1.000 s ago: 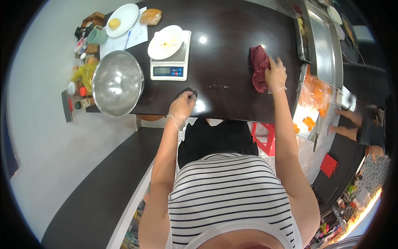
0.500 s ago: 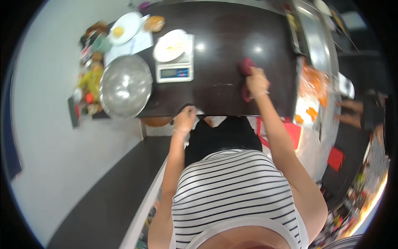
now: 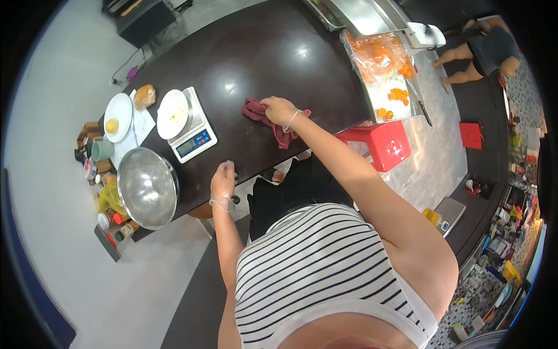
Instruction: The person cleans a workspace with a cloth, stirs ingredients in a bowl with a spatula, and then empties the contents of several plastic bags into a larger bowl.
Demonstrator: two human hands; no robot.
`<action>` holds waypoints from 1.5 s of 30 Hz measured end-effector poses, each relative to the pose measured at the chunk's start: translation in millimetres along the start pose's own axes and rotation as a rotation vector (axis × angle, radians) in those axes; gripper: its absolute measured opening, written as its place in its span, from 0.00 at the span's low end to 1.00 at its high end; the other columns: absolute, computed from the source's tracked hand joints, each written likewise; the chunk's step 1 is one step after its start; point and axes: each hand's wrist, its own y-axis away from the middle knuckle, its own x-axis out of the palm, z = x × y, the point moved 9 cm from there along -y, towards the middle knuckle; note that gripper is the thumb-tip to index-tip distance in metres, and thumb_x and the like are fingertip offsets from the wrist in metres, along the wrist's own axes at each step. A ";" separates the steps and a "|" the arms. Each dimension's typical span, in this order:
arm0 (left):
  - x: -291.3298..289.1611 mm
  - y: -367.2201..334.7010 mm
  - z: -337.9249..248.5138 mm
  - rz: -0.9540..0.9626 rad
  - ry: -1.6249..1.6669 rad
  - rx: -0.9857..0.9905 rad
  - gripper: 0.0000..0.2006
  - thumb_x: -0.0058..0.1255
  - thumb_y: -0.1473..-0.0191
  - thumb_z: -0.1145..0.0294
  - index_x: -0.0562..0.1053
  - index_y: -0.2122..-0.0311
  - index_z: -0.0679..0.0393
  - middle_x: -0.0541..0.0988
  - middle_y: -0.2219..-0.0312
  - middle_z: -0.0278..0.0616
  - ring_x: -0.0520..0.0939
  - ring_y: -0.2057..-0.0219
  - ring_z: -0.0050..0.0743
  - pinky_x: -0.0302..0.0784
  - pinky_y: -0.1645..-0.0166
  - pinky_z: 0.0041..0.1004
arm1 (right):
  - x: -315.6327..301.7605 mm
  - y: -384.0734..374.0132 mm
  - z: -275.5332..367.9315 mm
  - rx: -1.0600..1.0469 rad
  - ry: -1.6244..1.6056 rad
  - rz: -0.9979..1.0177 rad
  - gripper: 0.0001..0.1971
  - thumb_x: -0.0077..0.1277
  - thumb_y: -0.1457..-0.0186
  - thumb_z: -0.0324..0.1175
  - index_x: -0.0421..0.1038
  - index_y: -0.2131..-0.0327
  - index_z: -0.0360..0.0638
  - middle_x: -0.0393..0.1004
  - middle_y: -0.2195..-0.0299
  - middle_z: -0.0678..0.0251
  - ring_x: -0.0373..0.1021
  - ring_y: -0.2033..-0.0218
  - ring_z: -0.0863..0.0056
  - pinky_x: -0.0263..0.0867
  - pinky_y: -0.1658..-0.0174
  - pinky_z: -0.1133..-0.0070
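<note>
While the right hand [image 3: 279, 110] presses down on a crumpled dark red cloth [image 3: 264, 116], its fingers curl loosely over the folds and grip the soft fabric against the dark, glossy table [image 3: 273, 52]. A thin clear glove seems to cover this hand, though the wide lens makes that hard to confirm. The cloth lies bunched under and just beyond the palm, near the middle of the tabletop. The left hand [image 3: 223, 185], in a wrinkled transparent glove, rests at the near edge of the table with its fingers bent over the rim, holding nothing else. It sits well apart from the cloth, closer to the person's body. Just beside it to the left stands a wide, shiny steel bowl [image 3: 146, 187]. Beyond the bowl sits a white kitchen scale [image 3: 192, 131] carrying a round white plate [image 3: 172, 106], between the left hand and the cloth
</note>
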 end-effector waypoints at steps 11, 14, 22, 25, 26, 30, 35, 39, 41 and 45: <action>-27.1 -4.8 -17.7 -0.134 -0.155 0.216 0.20 0.45 0.46 0.54 0.70 0.58 0.61 0.78 0.70 0.47 0.79 0.68 0.38 0.72 0.61 0.31 | 32.2 -22.9 33.7 -0.304 0.228 0.248 0.18 0.38 0.53 0.29 0.70 0.57 0.39 0.70 0.57 0.51 0.65 0.53 0.55 0.60 0.50 0.70; -26.2 -6.5 -57.0 -0.127 -0.219 0.364 0.24 0.51 0.49 0.59 0.66 0.49 0.61 0.74 0.60 0.52 0.76 0.58 0.44 0.69 0.53 0.33 | 48.5 -42.0 24.0 -0.262 0.248 0.363 0.18 0.38 0.53 0.29 0.70 0.58 0.38 0.71 0.60 0.50 0.66 0.56 0.53 0.61 0.52 0.70; 16.9 -36.2 -115.5 -0.159 -0.649 0.683 0.23 0.51 0.51 0.59 0.67 0.52 0.59 0.72 0.59 0.51 0.72 0.56 0.48 0.68 0.52 0.37 | 58.5 -20.7 72.9 -0.439 0.494 0.517 0.15 0.42 0.51 0.32 0.73 0.60 0.44 0.72 0.57 0.58 0.68 0.56 0.59 0.65 0.55 0.70; 36.8 -38.7 -106.9 -0.088 -0.671 0.649 0.18 0.51 0.52 0.62 0.70 0.57 0.61 0.72 0.61 0.50 0.72 0.57 0.46 0.68 0.53 0.37 | 49.6 -12.5 62.1 -0.338 0.405 0.390 0.14 0.44 0.52 0.34 0.73 0.60 0.45 0.71 0.57 0.59 0.68 0.56 0.61 0.65 0.55 0.71; 43.7 -40.0 -107.9 -0.083 -0.682 0.611 0.16 0.51 0.52 0.63 0.71 0.60 0.62 0.72 0.61 0.50 0.72 0.57 0.45 0.68 0.53 0.37 | 41.8 -12.0 45.1 -0.352 0.281 0.253 0.14 0.48 0.53 0.38 0.73 0.61 0.47 0.71 0.60 0.58 0.68 0.57 0.60 0.65 0.56 0.69; 45.0 -27.6 -108.6 -0.270 -0.703 0.668 0.12 0.51 0.54 0.65 0.73 0.66 0.61 0.73 0.65 0.48 0.74 0.60 0.44 0.70 0.56 0.38 | -20.6 50.0 24.1 -0.156 0.373 -0.269 0.19 0.52 0.54 0.44 0.71 0.59 0.48 0.67 0.63 0.58 0.65 0.60 0.58 0.65 0.59 0.64; 43.6 -35.3 -101.6 -0.271 -0.556 0.636 0.11 0.50 0.54 0.68 0.73 0.67 0.63 0.74 0.66 0.51 0.75 0.61 0.48 0.70 0.56 0.40 | 6.3 58.2 8.9 -0.072 0.318 -0.289 0.22 0.51 0.55 0.44 0.68 0.56 0.45 0.67 0.63 0.54 0.65 0.60 0.54 0.64 0.57 0.64; 72.2 -28.9 -85.1 -0.111 -0.345 0.505 0.12 0.47 0.51 0.67 0.72 0.67 0.68 0.75 0.65 0.57 0.75 0.63 0.57 0.71 0.57 0.41 | 25.3 47.9 -12.7 0.081 0.056 -0.126 0.23 0.46 0.55 0.42 0.67 0.56 0.39 0.66 0.59 0.47 0.62 0.56 0.48 0.60 0.51 0.65; 86.3 -22.2 -72.8 -0.002 -0.149 0.378 0.13 0.46 0.47 0.64 0.72 0.66 0.66 0.76 0.65 0.52 0.77 0.64 0.48 0.73 0.61 0.35 | 48.3 44.3 -20.9 0.153 -0.356 0.104 0.25 0.46 0.55 0.45 0.67 0.56 0.39 0.66 0.59 0.44 0.61 0.55 0.48 0.59 0.50 0.65; 124.1 -17.0 -30.1 0.304 0.696 0.062 0.15 0.45 0.44 0.60 0.71 0.62 0.63 0.77 0.66 0.45 0.79 0.67 0.33 0.73 0.66 0.26 | 36.5 55.4 18.7 0.112 -0.162 0.042 0.25 0.49 0.57 0.44 0.66 0.56 0.40 0.66 0.59 0.46 0.62 0.54 0.50 0.61 0.51 0.65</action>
